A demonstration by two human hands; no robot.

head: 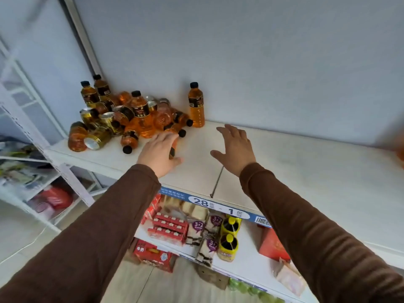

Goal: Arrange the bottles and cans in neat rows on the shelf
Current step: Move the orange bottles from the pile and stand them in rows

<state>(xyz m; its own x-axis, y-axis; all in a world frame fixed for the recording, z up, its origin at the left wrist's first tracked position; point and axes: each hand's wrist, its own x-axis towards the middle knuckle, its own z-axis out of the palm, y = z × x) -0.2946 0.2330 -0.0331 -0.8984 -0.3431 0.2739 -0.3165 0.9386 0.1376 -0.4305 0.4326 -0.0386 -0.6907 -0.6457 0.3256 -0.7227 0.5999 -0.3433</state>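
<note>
A jumbled heap of orange drink bottles (140, 114) with black caps and gold cans (96, 139) lies at the back left of the white shelf (295, 171). One bottle (196, 106) stands upright by itself against the wall, right of the heap. My left hand (158, 153) lies over a bottle on its side (178, 136) at the heap's front edge, fingers curled around its body. My right hand (236, 147) hovers open above the bare shelf, fingers spread, holding nothing.
A grey wall backs the shelf. Lower shelves hold red cartons (169, 228), snack packs (200, 230) and yellow-capped bottles (228, 237). A white rack (32, 136) stands at the left. Something orange (400, 152) shows blurred at the shelf's far right edge.
</note>
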